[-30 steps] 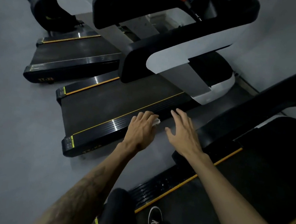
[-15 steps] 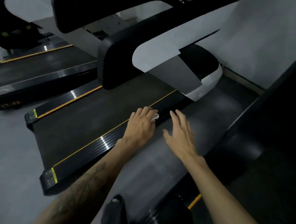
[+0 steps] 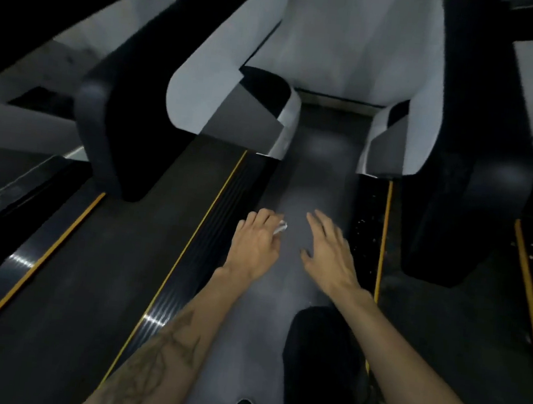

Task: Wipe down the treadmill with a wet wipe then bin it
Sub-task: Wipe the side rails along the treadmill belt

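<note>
Head view: treadmills (image 3: 93, 269) flanking floor aisle (image 3: 313, 180)

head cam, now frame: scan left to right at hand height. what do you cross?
Dark treadmill belt → thin yellow stripe → ribbed black side rail → left hand → crumpled white wet wipe → grey floor gap → open right hand → speckled black side rail of the neighbouring treadmill.

Black treadmill (image 3: 92, 282) with yellow stripes, white wet wipe (image 3: 280, 228).
</note>
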Available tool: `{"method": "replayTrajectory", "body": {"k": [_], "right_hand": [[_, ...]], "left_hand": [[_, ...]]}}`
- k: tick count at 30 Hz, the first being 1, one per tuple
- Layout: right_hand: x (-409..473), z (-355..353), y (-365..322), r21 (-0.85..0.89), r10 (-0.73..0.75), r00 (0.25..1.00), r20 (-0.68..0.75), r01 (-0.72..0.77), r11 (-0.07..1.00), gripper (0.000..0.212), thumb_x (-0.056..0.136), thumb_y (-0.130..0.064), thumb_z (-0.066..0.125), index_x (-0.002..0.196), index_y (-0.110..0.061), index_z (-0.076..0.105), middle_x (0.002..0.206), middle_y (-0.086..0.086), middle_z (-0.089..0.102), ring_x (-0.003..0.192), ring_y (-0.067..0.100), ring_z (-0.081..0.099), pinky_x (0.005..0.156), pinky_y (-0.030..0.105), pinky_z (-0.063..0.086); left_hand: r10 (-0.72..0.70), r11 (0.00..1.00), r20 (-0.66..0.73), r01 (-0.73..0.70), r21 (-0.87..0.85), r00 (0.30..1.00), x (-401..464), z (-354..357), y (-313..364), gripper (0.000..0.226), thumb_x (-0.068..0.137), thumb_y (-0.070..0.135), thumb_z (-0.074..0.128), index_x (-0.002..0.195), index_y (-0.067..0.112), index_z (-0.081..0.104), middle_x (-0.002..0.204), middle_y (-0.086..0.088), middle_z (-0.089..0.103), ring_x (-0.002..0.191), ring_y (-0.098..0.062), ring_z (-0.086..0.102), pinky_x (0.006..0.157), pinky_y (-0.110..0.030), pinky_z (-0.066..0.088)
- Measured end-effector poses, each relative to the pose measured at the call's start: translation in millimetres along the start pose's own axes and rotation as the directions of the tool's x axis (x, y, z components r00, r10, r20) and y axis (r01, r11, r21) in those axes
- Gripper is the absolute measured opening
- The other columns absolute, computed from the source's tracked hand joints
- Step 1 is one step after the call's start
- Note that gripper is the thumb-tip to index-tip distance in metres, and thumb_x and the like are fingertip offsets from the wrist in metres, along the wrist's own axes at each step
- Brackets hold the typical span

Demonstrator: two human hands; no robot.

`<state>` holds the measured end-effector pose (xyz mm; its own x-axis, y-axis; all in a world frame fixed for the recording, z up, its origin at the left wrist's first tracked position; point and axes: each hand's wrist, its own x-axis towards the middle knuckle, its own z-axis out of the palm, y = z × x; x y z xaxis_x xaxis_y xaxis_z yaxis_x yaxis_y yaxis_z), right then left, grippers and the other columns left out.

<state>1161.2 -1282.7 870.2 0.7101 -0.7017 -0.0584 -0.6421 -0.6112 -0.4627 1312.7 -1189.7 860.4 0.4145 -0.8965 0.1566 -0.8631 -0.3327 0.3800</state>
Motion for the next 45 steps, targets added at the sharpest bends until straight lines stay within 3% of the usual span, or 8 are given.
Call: {"method": "replayTrajectory", "body": {"k": [10, 17, 21, 30, 36, 40, 45], "right_hand": [[52.4, 6.7, 32.9, 0.005, 0.199, 0.974, -0.111, -0.2, 0.98, 0.077, 0.1, -0.024, 0.062, 0.163, -0.017, 0.017, 0.17, 0.005, 0.01, 0.154, 0.027, 0.019, 0.124, 0.038, 0.02], [157.6, 21.4, 95.6, 0.089, 0.342, 0.927, -0.153, -0.332, 0.939, 0.076, 0.098, -0.021, 0.065, 0.161, -0.014, 0.025, 0.17, 0.006, 0.016, 0.154, 0.027, 0.021, 0.124, 0.037, 0.023], [230.7, 23.5, 143.9, 0.058, 0.402, 0.901, -0.163, -0.398, 0.915, 0.078, 0.093, -0.019, 0.071, 0.16, -0.011, 0.03, 0.168, 0.01, 0.023, 0.151, 0.031, 0.028, 0.122, 0.041, 0.027], [350.7, 49.6, 218.4, 0.055, 0.472, 0.866, -0.166, -0.47, 0.881, 0.076, 0.097, -0.024, 0.064, 0.161, -0.014, 0.025, 0.169, 0.007, 0.019, 0.152, 0.028, 0.024, 0.124, 0.039, 0.024], [411.6, 107.5, 280.9, 0.085, 0.539, 0.835, -0.113, -0.532, 0.842, 0.074, 0.098, -0.024, 0.059, 0.162, -0.017, 0.022, 0.17, 0.002, 0.015, 0.155, 0.025, 0.018, 0.124, 0.041, 0.021], [456.7, 163.1, 341.8, 0.09, 0.578, 0.8, -0.161, -0.572, 0.816, 0.072, 0.096, -0.022, 0.061, 0.16, -0.014, 0.029, 0.168, 0.007, 0.023, 0.154, 0.028, 0.023, 0.124, 0.042, 0.022], [498.0, 240.9, 422.0, 0.06, 0.616, 0.76, -0.208, -0.618, 0.784, 0.069, 0.099, -0.026, 0.057, 0.16, -0.013, 0.029, 0.168, 0.007, 0.023, 0.154, 0.028, 0.023, 0.124, 0.039, 0.018]], "left_hand": [[0.229, 0.973, 0.048, -0.227, -0.04, 0.972, 95.9, 38.9, -7.2, 0.044, 0.095, 0.01, 0.059, 0.138, 0.016, 0.058, 0.132, -0.001, 0.058, 0.11, -0.024, 0.053, 0.09, -0.034, 0.037], [0.423, 0.906, 0.069, -0.421, -0.049, 0.903, 222.2, 110.3, -9.4, 0.033, 0.087, 0.004, 0.066, 0.119, 0.012, 0.067, 0.112, -0.005, 0.063, 0.091, -0.027, 0.057, 0.076, -0.028, 0.023], [0.488, 0.873, 0.113, -0.481, -0.084, 0.865, 309.3, 152.8, -9.5, 0.034, 0.093, 0.007, 0.062, 0.127, 0.01, 0.065, 0.117, -0.008, 0.063, 0.096, -0.028, 0.056, 0.078, -0.031, 0.028], [0.514, 0.857, 0.198, -0.491, -0.153, 0.835, 440.8, 243.9, -32.7, 0.038, 0.096, 0.014, 0.051, 0.131, 0.01, 0.065, 0.123, -0.008, 0.062, 0.104, -0.029, 0.055, 0.079, -0.03, 0.025], [0.555, 0.826, 0.227, -0.499, -0.263, 0.8, 503.6, 342.5, -52.4, 0.038, 0.091, 0.015, 0.06, 0.128, 0.007, 0.067, 0.122, -0.01, 0.066, 0.104, -0.032, 0.059, 0.081, -0.029, 0.029], [0.589, 0.795, 0.23, -0.505, -0.336, 0.775, 549.7, 434.1, -70.5, 0.043, 0.086, 0.011, 0.06, 0.128, 0.005, 0.066, 0.122, -0.014, 0.066, 0.102, -0.037, 0.063, 0.084, -0.043, 0.05], [0.61, 0.776, 0.255, -0.5, -0.384, 0.75, 596.3, 555.9, -87.6, 0.046, 0.093, 0.021, 0.052, 0.134, 0.001, 0.061, 0.127, -0.018, 0.063, 0.109, -0.039, 0.061, 0.091, -0.052, 0.053]]}}
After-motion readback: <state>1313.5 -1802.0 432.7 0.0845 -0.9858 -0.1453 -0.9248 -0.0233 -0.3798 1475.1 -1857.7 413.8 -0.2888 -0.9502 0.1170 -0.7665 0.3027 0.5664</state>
